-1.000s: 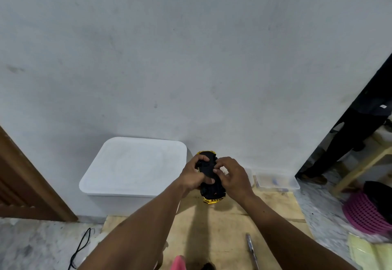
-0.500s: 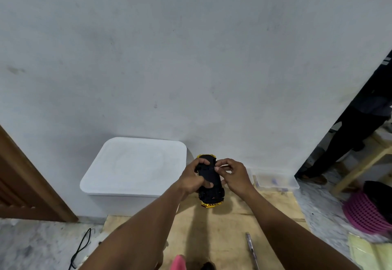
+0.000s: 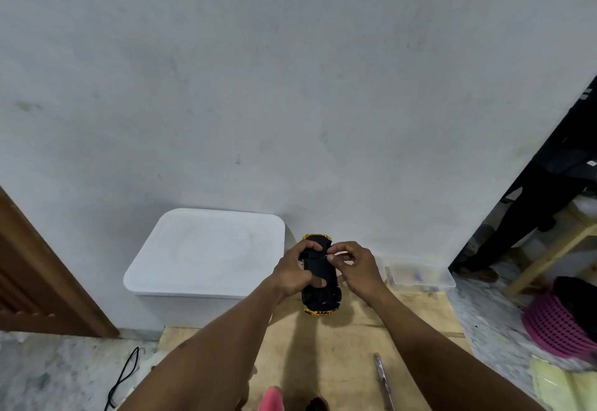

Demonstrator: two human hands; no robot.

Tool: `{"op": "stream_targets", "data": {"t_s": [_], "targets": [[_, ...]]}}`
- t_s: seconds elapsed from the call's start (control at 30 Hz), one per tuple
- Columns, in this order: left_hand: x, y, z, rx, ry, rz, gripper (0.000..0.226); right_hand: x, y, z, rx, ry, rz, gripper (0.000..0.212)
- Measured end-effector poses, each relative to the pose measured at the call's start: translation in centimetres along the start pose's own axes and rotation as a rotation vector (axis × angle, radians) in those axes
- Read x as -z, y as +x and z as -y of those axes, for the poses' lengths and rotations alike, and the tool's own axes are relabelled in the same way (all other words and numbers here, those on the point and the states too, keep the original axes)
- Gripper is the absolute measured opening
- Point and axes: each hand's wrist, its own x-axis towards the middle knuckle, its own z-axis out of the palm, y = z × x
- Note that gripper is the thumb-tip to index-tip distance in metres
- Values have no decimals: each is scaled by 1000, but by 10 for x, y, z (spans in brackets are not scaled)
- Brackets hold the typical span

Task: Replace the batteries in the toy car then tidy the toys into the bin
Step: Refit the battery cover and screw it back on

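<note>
The yellow toy car (image 3: pixel 319 297) is held upside down in the air, its black underside facing me. My left hand (image 3: pixel 295 273) grips the car round its left side, fingers curled over the chassis. My right hand (image 3: pixel 353 265) is at the car's right side, thumb and forefinger pinching something small and thin against the underside; what it is I cannot tell. A large white bin (image 3: pixel 206 255) with its lid shut stands against the wall, just left of the car.
A wooden board (image 3: pixel 339 355) lies under my arms, with a screwdriver (image 3: pixel 382 378) on it. A small clear tray (image 3: pixel 420 276) sits by the wall at right. A pink basket (image 3: pixel 559 323), a person's dark legs (image 3: pixel 517 233) and a black cable (image 3: pixel 124 375) are nearby.
My right hand slid from over the car's middle to its right edge, fingers now pinched at the underside. The car and left hand rose slightly.
</note>
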Motion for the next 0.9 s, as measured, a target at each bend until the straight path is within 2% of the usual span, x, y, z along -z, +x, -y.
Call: {"op": "stream_targets", "data": {"t_s": [0.3,0.4,0.57,0.77,0.9], "targets": [[-1,-2,2,14,-14,24,66,1,-2,-5,62,-116,-10,9],[-1,-2,1,31,-30,20,67,-1,-5,-7,181,-317,-26,16],[0,-2,0,41,-60,-7,66,-1,-11,-6,245,-522,-11,4],[2,-2,-4,32,-40,-6,67,2,-14,-5,318,-580,85,9],[2,-2,-3,37,-51,-7,68,-1,-12,-3,234,-532,80,10]]}}
